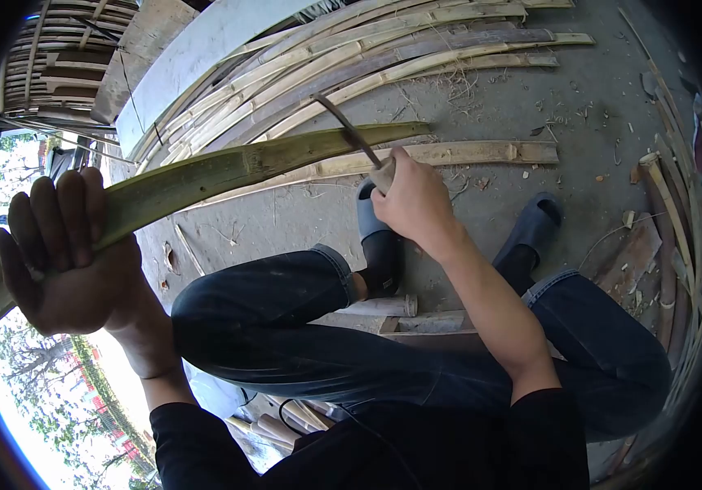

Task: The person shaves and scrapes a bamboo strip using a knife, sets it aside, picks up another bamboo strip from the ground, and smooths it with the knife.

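Note:
A long green split bamboo strip (196,178) slants across the left and middle of the view, its thin end over the floor. My left hand (82,261) is closed around its near part, fingers curled over the upper edge. In my right hand (418,200) is a knife by its short, light handle (384,174). The knife's narrow dark blade (336,116) points up and left and crosses the strip near its thin end. Whether the edge bites into the bamboo, I cannot tell.
Several pale split bamboo strips (367,61) lie side by side across the concrete floor (465,208). One more strip (490,153) lies nearer my slippers (530,224). Bamboo poles (663,212) and scraps line the right side. Shavings are scattered about.

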Available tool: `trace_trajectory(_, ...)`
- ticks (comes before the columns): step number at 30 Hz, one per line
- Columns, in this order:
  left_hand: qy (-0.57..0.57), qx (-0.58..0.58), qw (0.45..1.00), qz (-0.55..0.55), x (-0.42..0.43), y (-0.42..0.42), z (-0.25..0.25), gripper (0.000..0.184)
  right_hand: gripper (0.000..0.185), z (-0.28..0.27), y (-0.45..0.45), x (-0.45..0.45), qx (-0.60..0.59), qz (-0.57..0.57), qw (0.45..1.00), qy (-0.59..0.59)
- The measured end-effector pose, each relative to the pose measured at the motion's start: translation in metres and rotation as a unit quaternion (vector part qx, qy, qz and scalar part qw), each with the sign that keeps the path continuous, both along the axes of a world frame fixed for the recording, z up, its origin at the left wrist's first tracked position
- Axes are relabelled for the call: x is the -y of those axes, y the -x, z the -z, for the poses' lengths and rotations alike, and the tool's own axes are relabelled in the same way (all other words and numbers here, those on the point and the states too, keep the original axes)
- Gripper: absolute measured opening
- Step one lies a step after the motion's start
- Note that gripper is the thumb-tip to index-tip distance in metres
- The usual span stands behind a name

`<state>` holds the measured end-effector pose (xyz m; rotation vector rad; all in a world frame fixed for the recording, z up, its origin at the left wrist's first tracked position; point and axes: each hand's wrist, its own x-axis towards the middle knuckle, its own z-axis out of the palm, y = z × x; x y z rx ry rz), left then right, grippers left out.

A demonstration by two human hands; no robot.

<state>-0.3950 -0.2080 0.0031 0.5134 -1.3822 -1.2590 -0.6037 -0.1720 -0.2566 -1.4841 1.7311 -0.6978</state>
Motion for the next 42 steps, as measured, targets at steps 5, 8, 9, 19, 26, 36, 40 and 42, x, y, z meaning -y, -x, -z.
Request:
trace_trajectory(5, 0.022, 0.034, 0.998, 0.043, 0.002, 0.003, 0.0, 0.034, 0.041, 0.0, 0.019, -0.012, 0.016, -0.004, 1.0, 0.004)
trace_trajectory(8, 0.031, 0.012, 0.997, 0.063, 0.008, -0.002, -0.001, 0.032, 0.037, -0.047, -0.004, -0.011, 0.121, -0.044, 0.988, 0.091)
trace_trajectory(9, 0.033, 0.013, 0.997, 0.065, 0.012, -0.005, -0.002, 0.032, 0.038, -0.047, -0.005, -0.01, 0.132, -0.048, 0.986, 0.091)
trace_trajectory(19, 0.078, 0.039, 0.981, 0.175, 0.028, -0.026, 0.002, 0.054, 0.04, -0.055, 0.019, -0.012, 0.11, -0.074, 0.99, 0.044)
trace_trajectory(26, 0.066, -0.003, 0.98, 0.189, 0.035, -0.019, 0.005, 0.053, 0.042, 0.023, 0.052, 0.001, -0.01, -0.001, 0.996, -0.086)
trace_trajectory(36, 0.066, 0.059, 0.989, 0.122, 0.033, -0.037, 0.002, 0.047, 0.039, 0.01, 0.004, -0.001, 0.069, 0.044, 0.996, 0.021)
trace_trajectory(40, 0.071, 0.069, 0.978, 0.181, 0.031, -0.04, 0.004, 0.047, 0.054, 0.11, 0.069, 0.012, -0.023, 0.022, 0.967, -0.253)
trace_trajectory(42, 0.06, 0.055, 0.982, 0.172, 0.032, -0.035, 0.003, 0.047, 0.057, 0.118, 0.066, 0.001, -0.044, 0.053, 0.975, -0.211)
